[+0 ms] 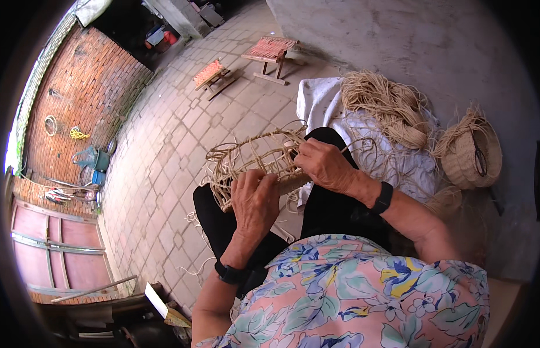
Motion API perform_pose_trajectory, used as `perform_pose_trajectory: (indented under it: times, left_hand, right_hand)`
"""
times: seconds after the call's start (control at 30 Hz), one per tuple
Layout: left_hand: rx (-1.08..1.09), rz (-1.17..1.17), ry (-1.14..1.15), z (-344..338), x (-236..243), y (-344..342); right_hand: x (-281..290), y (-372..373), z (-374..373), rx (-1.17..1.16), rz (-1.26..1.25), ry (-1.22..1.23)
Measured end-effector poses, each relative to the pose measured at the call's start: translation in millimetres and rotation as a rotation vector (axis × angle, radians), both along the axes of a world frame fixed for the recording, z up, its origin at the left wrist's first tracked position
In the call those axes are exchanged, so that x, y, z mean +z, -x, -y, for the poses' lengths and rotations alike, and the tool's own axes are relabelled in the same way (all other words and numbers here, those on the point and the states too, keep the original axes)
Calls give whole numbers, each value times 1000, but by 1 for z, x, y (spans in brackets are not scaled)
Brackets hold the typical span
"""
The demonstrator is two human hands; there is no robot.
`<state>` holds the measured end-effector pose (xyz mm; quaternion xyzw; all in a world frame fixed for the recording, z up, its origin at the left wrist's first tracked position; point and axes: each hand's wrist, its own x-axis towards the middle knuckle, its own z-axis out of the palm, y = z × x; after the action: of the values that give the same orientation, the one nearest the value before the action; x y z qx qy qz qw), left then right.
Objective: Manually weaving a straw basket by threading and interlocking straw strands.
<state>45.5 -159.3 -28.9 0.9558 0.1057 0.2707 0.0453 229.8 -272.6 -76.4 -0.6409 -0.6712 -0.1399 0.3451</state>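
Both hands, left [255,203] and right [323,165], grip a straw frame [252,159] (half-woven).

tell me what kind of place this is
Probably a paved home courtyard used for basket weaving. It has a brick wall, two small woven stools on the paving, and a bundle of straw cord beside a finished basket. Both hands work a half-woven frame.

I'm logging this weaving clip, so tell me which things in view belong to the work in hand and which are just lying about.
In hand:
left hand
right hand
half-woven basket frame
bundle of straw cord

Lying about:
finished woven basket
two small stools
white cloth
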Motion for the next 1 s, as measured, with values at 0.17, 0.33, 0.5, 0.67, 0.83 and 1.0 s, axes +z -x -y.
perform_pose_trajectory:
  times: [0.17, 0.33, 0.5, 0.67, 0.83, 1.0]
  left_hand:
    - [4, -8, 14, 6, 4, -3]
    - [53, -81, 124, 15, 8, -4]
    - [-15, -75, 276, 14, 3, -10]
    - [-35, -105, 436, 8, 5, -15]
    - [-12, -89, 795, 12, 14, -19]
    - [-22, -86, 489, 5, 4, -20]
  right_hand:
    - [-19, -48, 20, -303, -182, -55]
    - [-11, -63, 38, -10, -1492, 259]
    - [-1, -22, 8, 168, -1657, 331]
    - [-20, -3, -14, -7, -1351, 230]
    - [-32, 7, -22, -172, -1147, 114]
    - [-29, 8, -16, 89, -1653, 76]
